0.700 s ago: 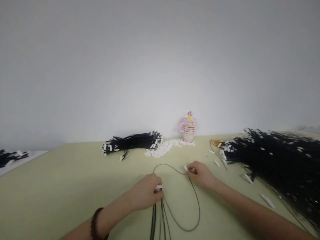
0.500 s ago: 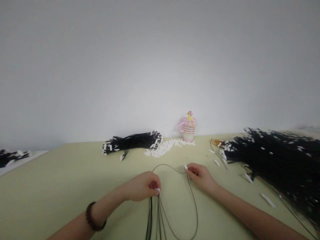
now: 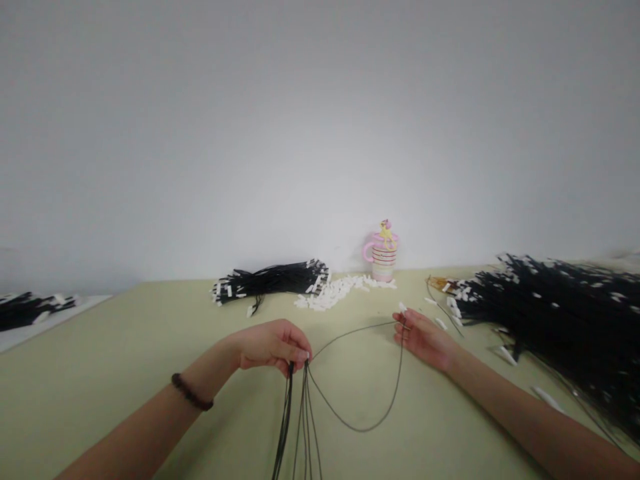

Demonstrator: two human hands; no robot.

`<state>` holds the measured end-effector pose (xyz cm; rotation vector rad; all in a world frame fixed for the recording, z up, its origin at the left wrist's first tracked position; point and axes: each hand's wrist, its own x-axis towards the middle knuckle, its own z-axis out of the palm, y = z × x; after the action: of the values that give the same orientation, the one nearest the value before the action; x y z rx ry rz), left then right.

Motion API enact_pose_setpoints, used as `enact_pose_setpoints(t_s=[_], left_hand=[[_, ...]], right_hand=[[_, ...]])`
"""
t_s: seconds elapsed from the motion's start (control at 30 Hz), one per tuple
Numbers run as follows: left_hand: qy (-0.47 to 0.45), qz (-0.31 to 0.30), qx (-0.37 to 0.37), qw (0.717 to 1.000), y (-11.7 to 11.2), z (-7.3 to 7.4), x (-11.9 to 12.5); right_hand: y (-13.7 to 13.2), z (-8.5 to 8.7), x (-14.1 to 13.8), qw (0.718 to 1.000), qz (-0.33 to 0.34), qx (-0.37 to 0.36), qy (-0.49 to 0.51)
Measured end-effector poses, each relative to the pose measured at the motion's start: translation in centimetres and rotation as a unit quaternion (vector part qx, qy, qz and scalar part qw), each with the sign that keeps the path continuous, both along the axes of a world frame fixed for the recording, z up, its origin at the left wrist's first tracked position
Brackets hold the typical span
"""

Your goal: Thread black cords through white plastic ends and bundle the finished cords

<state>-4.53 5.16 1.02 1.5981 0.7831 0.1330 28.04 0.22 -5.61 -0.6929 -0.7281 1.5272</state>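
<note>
My left hand is closed in a pinch on several dark cords, which hang down from its fingers past the bottom of the picture. A small white end piece shows at its fingertips. To the right, my right hand pinches a small white plastic piece between thumb and fingertips, its other fingers loosely curled. One thin cord makes a wide loop between the two hands, hanging slack above the table.
Loose white plastic pieces lie heaped near the wall beside a striped pink mug. Behind my left hand is a bundle of black cords with white ends. A large black cord pile covers the right side; another bundle lies far left.
My right hand has moved right and away from me with the white piece, widening the cord loop. My left hand has shifted slightly left and up with its cords.
</note>
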Motion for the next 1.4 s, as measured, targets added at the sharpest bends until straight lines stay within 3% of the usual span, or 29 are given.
enact_pose_setpoints(t_s=[0.17, 0.3, 0.43, 0.6, 0.67, 0.77, 0.87, 0.93, 1.03, 1.1, 1.2, 1.3, 1.4], left_hand=[[0.014, -0.017, -0.026, 0.999, 0.6, -2.1, 0.3], [0.018, -0.023, -0.032, 0.999, 0.8, -1.9, -0.1], [-0.018, 0.015, -0.033, 0.999, 0.8, 0.2, -0.8], [-0.154, 0.105, -0.026, 0.982, 0.6, 3.9, -2.7], [-0.166, 0.109, -0.027, 0.980, 0.5, 5.1, -3.6], [-0.112, 0.094, 0.009, 0.989, 0.2, 5.9, -4.3], [-0.030, 0.098, 0.054, 0.993, 0.1, 5.1, -3.5], [-0.017, 0.118, 0.081, 0.990, 0.0, 3.7, -2.1], [-0.038, 0.137, 0.061, 0.988, 0.0, 1.0, 0.4], [-0.037, 0.123, 0.048, 0.991, -0.2, -0.5, 1.8], [-0.059, 0.111, 0.054, 0.991, -0.9, -1.3, 2.8], [-0.081, 0.119, 0.073, 0.987, -1.7, -0.7, 3.0], [-0.108, 0.130, 0.080, 0.982, -2.4, 0.6, 3.0]], right_hand=[[0.3, 0.3, -0.2, 0.998, -0.039, -0.017, -0.042], [0.7, 0.5, 0.2, 0.986, -0.105, -0.011, -0.132], [0.7, 0.3, 0.6, 0.966, -0.142, 0.039, -0.214], [0.5, -0.1, 0.1, 0.906, -0.176, 0.106, -0.371], [0.5, -0.2, 0.0, 0.890, -0.215, 0.106, -0.389], [0.7, -0.4, 0.3, 0.880, -0.245, 0.086, -0.397], [0.6, -0.2, 0.5, 0.883, -0.231, 0.077, -0.401], [0.5, 0.2, 0.2, 0.881, -0.214, 0.084, -0.414], [0.5, 0.8, -1.0, 0.864, -0.167, 0.113, -0.462], [0.5, 1.0, -2.2, 0.832, -0.143, 0.168, -0.510], [0.6, 1.6, -4.6, 0.732, -0.128, 0.297, -0.599], [0.4, 3.0, -7.1, 0.642, -0.148, 0.389, -0.644], [-0.1, 4.9, -9.1, 0.611, -0.148, 0.438, -0.642]])
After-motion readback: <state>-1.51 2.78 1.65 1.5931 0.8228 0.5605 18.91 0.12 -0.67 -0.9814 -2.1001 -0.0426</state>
